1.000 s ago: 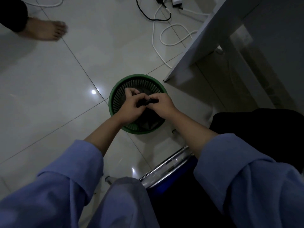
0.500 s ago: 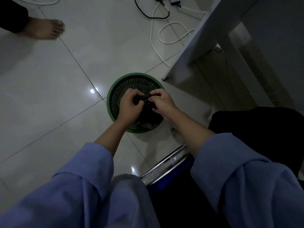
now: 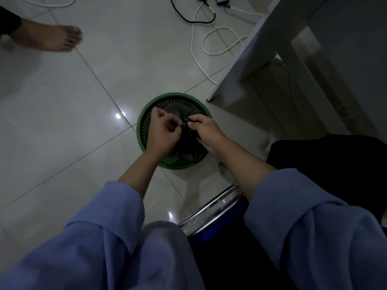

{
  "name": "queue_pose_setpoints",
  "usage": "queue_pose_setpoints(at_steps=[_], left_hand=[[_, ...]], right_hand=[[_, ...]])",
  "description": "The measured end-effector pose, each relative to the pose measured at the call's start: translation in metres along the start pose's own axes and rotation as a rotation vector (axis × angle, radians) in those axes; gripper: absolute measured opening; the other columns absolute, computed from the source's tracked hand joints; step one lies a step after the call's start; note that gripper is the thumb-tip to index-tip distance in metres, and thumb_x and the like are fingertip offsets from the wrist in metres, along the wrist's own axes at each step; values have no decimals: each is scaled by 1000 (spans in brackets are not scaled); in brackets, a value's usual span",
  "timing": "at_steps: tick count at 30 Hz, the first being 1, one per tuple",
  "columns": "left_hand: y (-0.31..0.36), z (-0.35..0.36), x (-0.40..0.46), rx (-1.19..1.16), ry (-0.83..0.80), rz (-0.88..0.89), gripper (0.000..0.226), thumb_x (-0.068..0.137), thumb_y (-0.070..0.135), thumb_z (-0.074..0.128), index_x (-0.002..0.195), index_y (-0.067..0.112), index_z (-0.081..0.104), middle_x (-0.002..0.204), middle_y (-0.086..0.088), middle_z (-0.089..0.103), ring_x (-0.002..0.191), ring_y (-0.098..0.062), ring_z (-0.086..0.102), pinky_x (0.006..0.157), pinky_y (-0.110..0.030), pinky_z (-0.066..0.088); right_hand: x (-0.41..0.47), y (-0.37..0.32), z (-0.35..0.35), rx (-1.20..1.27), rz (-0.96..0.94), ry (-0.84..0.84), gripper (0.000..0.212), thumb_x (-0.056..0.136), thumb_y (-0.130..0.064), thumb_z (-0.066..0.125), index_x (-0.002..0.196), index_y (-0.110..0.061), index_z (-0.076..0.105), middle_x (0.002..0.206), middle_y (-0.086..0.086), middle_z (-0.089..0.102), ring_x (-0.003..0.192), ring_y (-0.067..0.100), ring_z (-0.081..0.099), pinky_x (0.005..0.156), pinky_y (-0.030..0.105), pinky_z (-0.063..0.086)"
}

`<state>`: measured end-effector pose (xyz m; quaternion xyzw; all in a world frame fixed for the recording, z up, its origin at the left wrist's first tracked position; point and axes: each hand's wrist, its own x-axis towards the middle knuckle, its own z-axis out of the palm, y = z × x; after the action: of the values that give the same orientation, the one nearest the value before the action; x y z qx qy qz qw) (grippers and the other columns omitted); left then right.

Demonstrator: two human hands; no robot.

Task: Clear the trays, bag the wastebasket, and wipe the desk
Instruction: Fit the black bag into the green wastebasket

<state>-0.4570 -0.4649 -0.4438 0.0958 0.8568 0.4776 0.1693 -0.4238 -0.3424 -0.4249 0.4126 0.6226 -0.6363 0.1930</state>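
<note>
Drawn slightly apart since a second ago — left hand (image 3: 162, 130) and right hand (image 3: 206, 130) each pinching the thin, limp black bag (image 3: 186, 141) over the green wastebasket (image 3: 142, 122) on the floor — best gripped at gathered corners.

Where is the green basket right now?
The green basket stands on the floor mid-frame in the head view, under both hands, just left of the desk corner.
</note>
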Motion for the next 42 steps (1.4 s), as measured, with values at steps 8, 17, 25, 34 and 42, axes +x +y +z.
queue_pose_setpoints(at_steps=[8, 17, 25, 34, 42], left_hand=[[-6, -2, -6, 50, -115, -133, 20, 75, 33, 73, 76, 16, 62, 87, 1, 47, 71, -5, 47, 61, -12, 35], [-2, 4, -15, 35, -94, -21, 13, 77, 12, 68, 75, 8, 57, 67, 0, 56, 56, -2, 45, 53, -9, 35], [-10, 3, -12, -70, -59, -100, 15, 81, 8, 63, 79, 11, 48, 75, -4, 58, 71, -15, 54, 59, -10, 39], [-13, -6, -16, -113, -68, -150, 7, 81, 11, 64, 78, 11, 58, 79, -11, 64, 72, -23, 61, 67, -29, 50], [-25, -5, -19, -213, -57, -281, 23, 81, 8, 67, 67, 21, 53, 67, 2, 56, 67, -15, 55, 65, -27, 47]], right_hand=[[-6, -2, -1, -26, 11, -35, 26, 89, -4, 47, 109, -17, 57, 108, 5, 56, 90, 18, 52, 63, 22, 40], [-1, 9, -5, -292, -200, 125, 15, 81, 2, 57, 84, -13, 54, 74, 1, 54, 74, 15, 52, 51, 11, 37], [-9, 11, 5, -784, -445, 23, 50, 79, -5, 52, 121, -30, 59, 103, 1, 47, 95, 19, 50, 85, 37, 37], [-2, 14, 18, -835, -519, 21, 26, 87, -4, 54, 111, -2, 65, 94, 7, 37, 84, 22, 45, 75, 31, 41], [0, 21, 29, -731, -411, 48, 3, 88, -9, 48, 86, -11, 48, 72, -4, 45, 62, 12, 44, 60, 32, 33]])
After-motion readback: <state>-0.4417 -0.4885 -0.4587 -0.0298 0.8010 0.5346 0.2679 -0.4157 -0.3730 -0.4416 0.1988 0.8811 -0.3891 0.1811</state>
